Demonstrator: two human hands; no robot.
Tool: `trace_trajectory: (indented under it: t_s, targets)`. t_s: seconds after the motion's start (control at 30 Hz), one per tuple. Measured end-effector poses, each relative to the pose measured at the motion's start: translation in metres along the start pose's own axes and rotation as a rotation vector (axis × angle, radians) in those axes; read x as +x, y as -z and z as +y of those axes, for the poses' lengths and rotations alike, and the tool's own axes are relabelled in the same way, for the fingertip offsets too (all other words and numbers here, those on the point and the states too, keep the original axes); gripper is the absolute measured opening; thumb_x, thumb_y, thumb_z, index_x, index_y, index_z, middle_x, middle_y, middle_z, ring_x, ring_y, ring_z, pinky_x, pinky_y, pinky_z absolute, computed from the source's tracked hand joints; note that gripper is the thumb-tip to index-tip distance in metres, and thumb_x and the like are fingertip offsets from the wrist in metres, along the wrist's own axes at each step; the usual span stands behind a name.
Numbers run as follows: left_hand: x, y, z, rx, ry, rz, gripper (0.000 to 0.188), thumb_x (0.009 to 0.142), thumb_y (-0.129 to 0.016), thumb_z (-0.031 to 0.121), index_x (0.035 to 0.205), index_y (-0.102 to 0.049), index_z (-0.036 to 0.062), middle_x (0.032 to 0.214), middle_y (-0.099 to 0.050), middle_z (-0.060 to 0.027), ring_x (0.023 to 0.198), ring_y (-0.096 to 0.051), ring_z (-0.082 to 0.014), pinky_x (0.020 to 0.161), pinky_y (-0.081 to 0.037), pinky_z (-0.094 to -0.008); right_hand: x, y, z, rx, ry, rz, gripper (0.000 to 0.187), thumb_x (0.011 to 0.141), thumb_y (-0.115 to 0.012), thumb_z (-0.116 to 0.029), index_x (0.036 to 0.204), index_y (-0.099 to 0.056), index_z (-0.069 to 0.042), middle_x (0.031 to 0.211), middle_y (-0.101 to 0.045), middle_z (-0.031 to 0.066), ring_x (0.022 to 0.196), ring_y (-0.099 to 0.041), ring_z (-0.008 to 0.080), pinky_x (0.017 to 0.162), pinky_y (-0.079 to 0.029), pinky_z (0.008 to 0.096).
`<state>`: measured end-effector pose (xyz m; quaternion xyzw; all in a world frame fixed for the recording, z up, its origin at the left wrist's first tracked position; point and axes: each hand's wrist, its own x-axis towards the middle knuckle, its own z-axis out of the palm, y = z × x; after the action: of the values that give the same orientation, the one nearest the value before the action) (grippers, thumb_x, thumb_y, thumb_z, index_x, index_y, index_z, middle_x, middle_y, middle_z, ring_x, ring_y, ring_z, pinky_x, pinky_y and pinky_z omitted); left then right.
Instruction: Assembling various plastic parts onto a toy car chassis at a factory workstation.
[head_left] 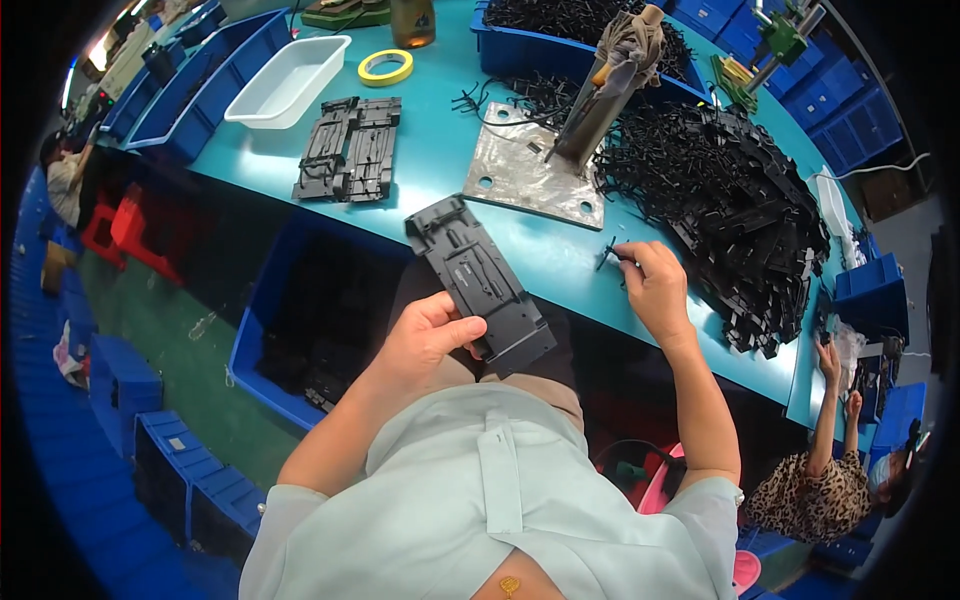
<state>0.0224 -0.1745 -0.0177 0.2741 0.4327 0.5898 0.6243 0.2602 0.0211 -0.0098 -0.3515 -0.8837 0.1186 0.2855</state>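
Observation:
My left hand (437, 335) grips the lower left edge of a long black moulded plastic part (484, 285), shaped like a toy car chassis, tilted over my lap just off the table edge. My right hand (655, 290) pinches a small thin black plastic piece (612, 254) above the table's front edge. Two similar black chassis parts (350, 150) lie side by side on the table at left. A metal base plate (490, 160) with an upright post (590, 115) stands between them and a large heap of black plastic parts (740, 220) at right.
At the back are a blue bin (520, 50) of thin black pieces, yellow tape (385, 67) and a white tray (290, 82). A big blue crate (255, 330) sits below the table at left. Another person (820, 480) works at far right.

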Motion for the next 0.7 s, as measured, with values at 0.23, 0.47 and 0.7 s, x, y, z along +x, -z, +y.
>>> trace_trajectory:
  t_s: [0.23, 0.47, 0.7]
  targets:
    - [-0.007, 0.005, -0.007, 0.002, -0.028, 0.098, 0.009, 0.09, -0.057, 0.006, 0.097, -0.062, 0.0014, 0.088, -0.064, -0.0027, 0.078, -0.06, -0.0087, 0.071, -0.049, -0.0231, -0.006, 0.009, -0.091, 0.419, 0.456, -0.106, 0.036, 0.059, -0.065, 0.009, 0.091, -0.067, -0.007, 0.081, -0.061, 0.0068, 0.067, -0.056, 0.0237, 0.059, -0.046, 0.0321]
    - [-0.012, -0.011, -0.009, -0.071, -0.087, 0.174, 0.014, 0.093, -0.054, 0.006, 0.102, -0.061, -0.0012, 0.092, -0.065, -0.0041, 0.082, -0.06, -0.0084, 0.075, -0.05, -0.023, -0.013, -0.013, -0.107, 0.365, 0.555, -0.115, 0.035, 0.058, -0.063, 0.006, 0.091, -0.065, -0.006, 0.079, -0.057, 0.0057, 0.064, -0.054, 0.0221, 0.056, -0.044, 0.0315]
    - [-0.017, -0.009, -0.009, -0.043, -0.108, 0.149, 0.02, 0.094, -0.05, 0.006, 0.11, -0.059, -0.0032, 0.097, -0.065, -0.0057, 0.086, -0.06, -0.0097, 0.078, -0.05, -0.0245, -0.018, -0.021, -0.113, 0.377, 0.546, -0.13, 0.033, 0.058, -0.063, 0.006, 0.09, -0.064, -0.004, 0.079, -0.057, 0.0062, 0.065, -0.054, 0.0219, 0.057, -0.044, 0.0312]
